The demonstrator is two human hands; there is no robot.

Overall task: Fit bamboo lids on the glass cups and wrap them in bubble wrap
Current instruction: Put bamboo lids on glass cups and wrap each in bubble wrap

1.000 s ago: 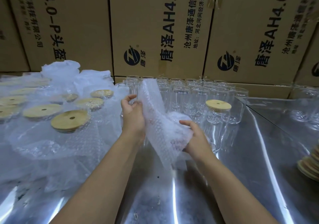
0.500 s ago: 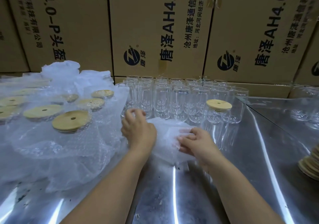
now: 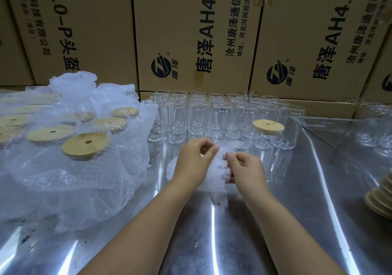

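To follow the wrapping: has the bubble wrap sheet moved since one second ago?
Yes. The bubble wrap sheet came down from in front of the glass cups to the metal table.

**Printed cartons behind the hands**

The middle cardboard carton point(image 3: 197, 35), straight beyond the hands, carries a round dark logo, "唐泽AH4.0" and smaller "沧州唐泽通信科技", "地址:河北河间经济开". The right-hand carton point(image 3: 314, 37), beyond the right hand, repeats the logo and "唐泽AH4". The left-hand carton point(image 3: 80, 31), beyond the left hand, reads "4.0-P头盔" and "有限公司".
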